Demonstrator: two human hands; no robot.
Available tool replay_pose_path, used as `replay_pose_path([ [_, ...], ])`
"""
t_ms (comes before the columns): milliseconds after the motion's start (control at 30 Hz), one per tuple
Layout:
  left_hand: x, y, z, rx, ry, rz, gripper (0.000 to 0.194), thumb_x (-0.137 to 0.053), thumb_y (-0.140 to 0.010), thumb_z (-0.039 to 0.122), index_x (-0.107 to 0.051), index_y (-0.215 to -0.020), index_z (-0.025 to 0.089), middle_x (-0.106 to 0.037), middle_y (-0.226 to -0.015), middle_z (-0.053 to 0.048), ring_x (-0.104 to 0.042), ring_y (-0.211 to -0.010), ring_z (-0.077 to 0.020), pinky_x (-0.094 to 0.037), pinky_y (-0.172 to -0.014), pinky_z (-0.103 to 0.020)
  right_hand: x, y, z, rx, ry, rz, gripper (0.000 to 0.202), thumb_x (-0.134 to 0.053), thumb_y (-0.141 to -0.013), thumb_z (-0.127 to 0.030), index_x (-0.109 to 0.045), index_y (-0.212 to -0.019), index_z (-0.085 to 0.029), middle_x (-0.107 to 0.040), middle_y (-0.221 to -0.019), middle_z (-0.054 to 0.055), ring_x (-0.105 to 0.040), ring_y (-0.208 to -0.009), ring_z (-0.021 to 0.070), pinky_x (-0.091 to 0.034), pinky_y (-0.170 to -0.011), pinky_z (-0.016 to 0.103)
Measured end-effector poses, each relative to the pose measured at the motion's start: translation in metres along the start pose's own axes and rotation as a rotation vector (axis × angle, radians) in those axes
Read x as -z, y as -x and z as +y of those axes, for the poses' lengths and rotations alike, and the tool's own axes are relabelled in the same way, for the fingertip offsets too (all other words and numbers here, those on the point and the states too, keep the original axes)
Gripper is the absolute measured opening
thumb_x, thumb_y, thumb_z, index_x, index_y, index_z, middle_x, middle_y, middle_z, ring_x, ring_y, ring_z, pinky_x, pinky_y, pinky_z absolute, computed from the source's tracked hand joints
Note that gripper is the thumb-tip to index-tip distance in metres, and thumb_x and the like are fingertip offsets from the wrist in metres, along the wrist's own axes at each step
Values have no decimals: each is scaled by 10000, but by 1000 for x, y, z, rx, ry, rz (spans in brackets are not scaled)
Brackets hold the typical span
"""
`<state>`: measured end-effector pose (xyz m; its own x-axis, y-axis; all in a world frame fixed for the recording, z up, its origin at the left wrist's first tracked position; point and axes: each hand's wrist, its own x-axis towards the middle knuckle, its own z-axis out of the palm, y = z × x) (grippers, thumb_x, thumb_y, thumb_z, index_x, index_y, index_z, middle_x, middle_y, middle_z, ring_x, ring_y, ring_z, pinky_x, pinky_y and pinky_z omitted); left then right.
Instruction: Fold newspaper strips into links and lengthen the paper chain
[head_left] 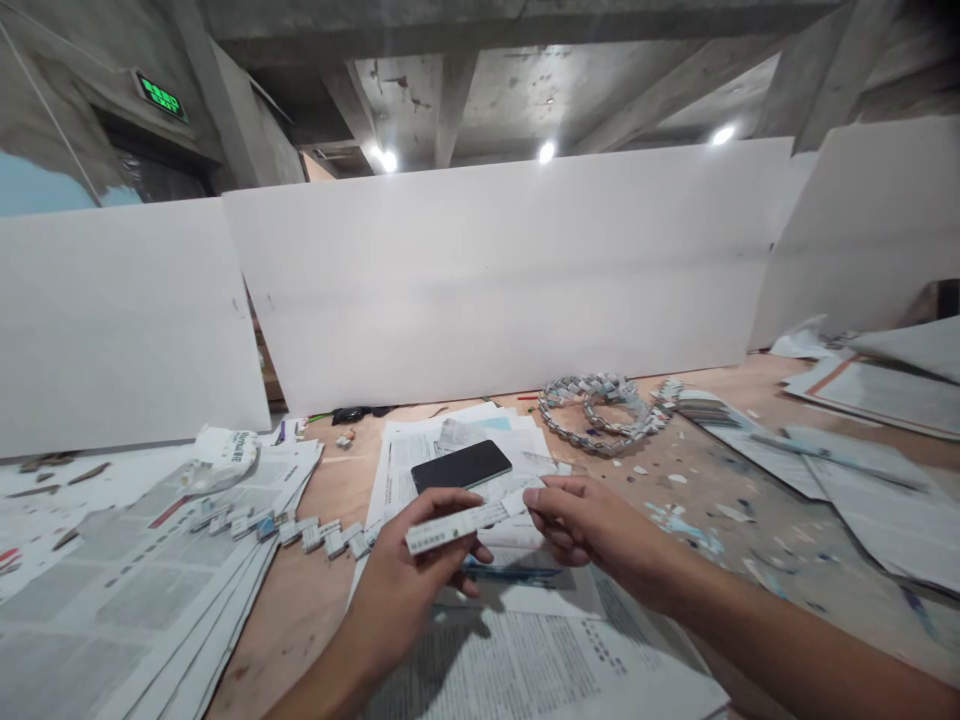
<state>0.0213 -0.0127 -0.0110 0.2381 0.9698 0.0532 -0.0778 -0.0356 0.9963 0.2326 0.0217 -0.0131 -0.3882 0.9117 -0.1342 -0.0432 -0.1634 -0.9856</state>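
A narrow folded newspaper strip (pixel 461 525) stretches between my two hands above the printed sheets. My left hand (pixel 409 575) is closed around its near end, thumb and fingers on either side. My right hand (pixel 577 515) pinches the far end between thumb and fingertips. From behind my left hand a zigzag chain of folded paper (pixel 304 533) runs leftward; whether it joins the strip is hidden by the hand. A black phone (pixel 461 466) lies just beyond my hands on the papers. Below my fingers, a blue pen-like object (pixel 517 574) shows partly.
Stacked newspapers (pixel 172 570) lie at left, with a crumpled white plastic bag (pixel 223 458) on them. Coiled woven paper rings (pixel 596 412) rest at the back right. Paper scraps (pixel 690 530) litter the table. More newspapers (pixel 877 390) lie far right. White panels (pixel 487 280) stand behind.
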Motion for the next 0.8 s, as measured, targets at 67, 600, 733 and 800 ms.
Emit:
replay_pose_path([
  [67,1,0,-2,-26,14,-19,324,-740,-800,388,-631,-1037,197,-684,-854,-51,-675,-805,-199,-564,-573,-241,-1,0,-1,21,1,15,304,-600,-857,-391,-539,-652,-174,-403,-475,-77,-321,-414,60,-251,-437,216],
  [600,-8,10,6,-61,-253,-51,260,-694,-836,401,-702,-982,186,-714,-917,-73,-658,-677,-155,-553,-638,-257,-11,4,-4,91,113,41,351,-584,-865,-482,-543,-684,-184,-465,-528,-53,-418,-471,95,-321,-486,241],
  [733,-9,9,2,-36,-244,-68,259,-695,-835,402,-706,-984,190,-717,-941,-79,-662,-748,-177,-553,-659,-262,-11,5,0,105,184,37,413,-575,-872,-528,-512,-643,-190,-485,-533,-42,-433,-481,101,-318,-485,245],
  [800,-9,8,1,-14,-228,-98,264,-698,-835,400,-709,-991,188,-725,-937,-84,-659,-771,-181,-544,-659,-254,-11,5,3,100,204,36,434,-576,-874,-553,-516,-649,-186,-493,-532,-39,-426,-484,98,-312,-485,244],
])
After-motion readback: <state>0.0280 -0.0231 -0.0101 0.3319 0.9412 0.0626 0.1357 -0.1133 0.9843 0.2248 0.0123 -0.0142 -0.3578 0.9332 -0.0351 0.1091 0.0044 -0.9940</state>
